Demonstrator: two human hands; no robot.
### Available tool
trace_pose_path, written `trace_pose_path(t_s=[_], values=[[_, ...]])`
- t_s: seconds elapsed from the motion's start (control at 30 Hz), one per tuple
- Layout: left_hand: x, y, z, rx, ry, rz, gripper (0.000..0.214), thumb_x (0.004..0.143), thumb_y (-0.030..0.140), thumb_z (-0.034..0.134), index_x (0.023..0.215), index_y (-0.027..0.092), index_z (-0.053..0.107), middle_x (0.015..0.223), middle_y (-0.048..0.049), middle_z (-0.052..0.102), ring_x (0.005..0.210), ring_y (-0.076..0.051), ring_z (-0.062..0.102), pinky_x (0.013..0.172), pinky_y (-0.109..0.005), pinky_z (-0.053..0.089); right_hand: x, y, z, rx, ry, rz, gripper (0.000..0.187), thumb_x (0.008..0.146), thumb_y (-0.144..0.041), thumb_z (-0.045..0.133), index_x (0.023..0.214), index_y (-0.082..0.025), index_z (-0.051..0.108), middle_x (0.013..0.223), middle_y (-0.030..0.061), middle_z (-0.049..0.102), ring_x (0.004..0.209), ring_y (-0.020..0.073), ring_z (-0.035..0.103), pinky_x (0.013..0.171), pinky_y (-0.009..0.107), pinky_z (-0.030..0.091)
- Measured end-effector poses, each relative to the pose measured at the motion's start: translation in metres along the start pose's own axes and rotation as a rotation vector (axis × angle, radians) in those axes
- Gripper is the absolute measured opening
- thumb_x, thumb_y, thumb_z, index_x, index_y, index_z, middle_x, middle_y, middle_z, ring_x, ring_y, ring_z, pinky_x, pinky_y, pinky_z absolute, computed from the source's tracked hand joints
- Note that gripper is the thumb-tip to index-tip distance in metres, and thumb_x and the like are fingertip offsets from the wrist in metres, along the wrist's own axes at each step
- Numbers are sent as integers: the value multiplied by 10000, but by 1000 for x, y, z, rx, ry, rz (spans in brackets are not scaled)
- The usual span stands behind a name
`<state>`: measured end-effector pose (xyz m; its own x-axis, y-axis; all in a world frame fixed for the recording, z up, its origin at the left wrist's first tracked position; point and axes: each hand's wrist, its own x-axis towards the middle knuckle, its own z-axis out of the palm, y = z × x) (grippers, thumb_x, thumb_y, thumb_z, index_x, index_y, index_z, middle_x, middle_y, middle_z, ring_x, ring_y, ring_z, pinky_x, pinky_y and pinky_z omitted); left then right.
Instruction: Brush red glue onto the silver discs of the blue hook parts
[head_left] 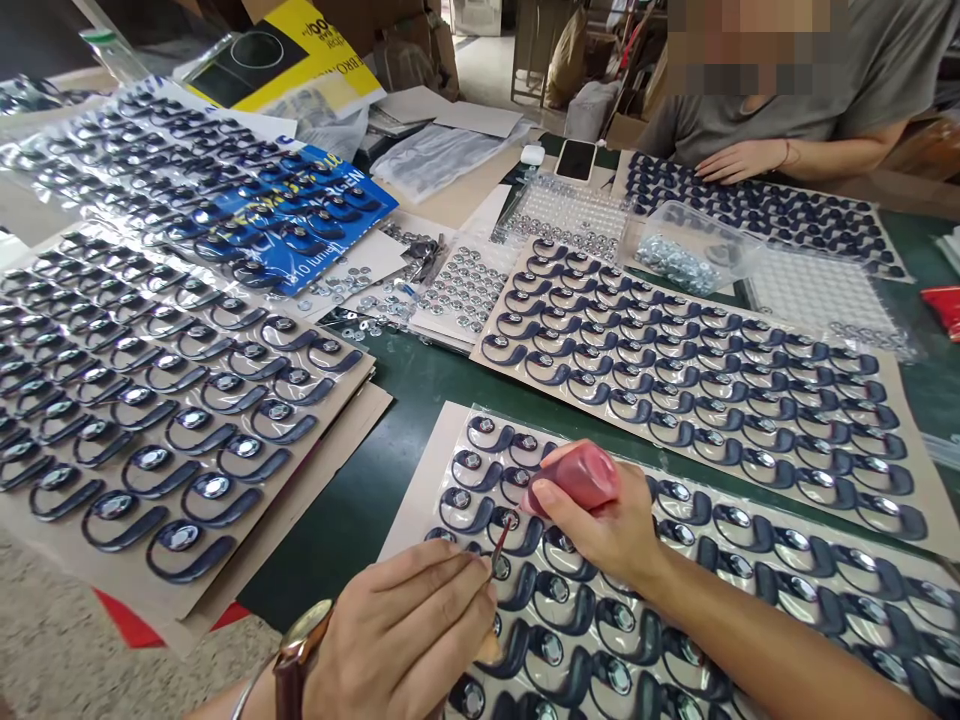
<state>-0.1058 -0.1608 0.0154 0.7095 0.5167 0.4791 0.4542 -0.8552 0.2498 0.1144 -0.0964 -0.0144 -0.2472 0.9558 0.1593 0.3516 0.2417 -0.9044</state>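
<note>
My right hand (619,530) is wrapped round a red squeeze bottle (581,478), tilted with its narrow end down to the left over a sheet of dark curved pieces (577,605). Each piece carries a round silvery gem. Closed in my left hand (409,620) is a thin pointed tool (501,545); its tip meets or hovers just above one of the gems, and I cannot tell which. Most of the tool's handle is hidden by my fingers. A watch (304,640) with a brown strap is on my left wrist.
Similar filled sheets lie at left (187,400) and behind (675,370). A clear tub (686,250) of small shiny parts, a gem card (465,285), loose silvery discs (345,285) and a phone (576,160) stand farther back. Across the table, a person's hand (742,160) rests on another sheet.
</note>
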Motion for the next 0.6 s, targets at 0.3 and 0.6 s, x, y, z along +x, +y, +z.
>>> trace_pose_path(t_s=[0.3,0.6], values=[[-5,-2,2,-23,-28,-17,312,892,171,380,1065,28,597,1082,-141,638,1059,-216,590,966,-354,475,0,1,-1,6,21,-1,134,745,-284,632,814,-187,570,607,-7,633,523,137,605,536,260,513],[5,-1,-3,13,-17,-43,240,836,142,475,991,48,632,997,-113,676,968,-177,633,911,-318,508,4,-1,-4,-73,60,-58,113,744,-273,632,726,-166,600,595,-3,636,511,120,580,505,246,468]])
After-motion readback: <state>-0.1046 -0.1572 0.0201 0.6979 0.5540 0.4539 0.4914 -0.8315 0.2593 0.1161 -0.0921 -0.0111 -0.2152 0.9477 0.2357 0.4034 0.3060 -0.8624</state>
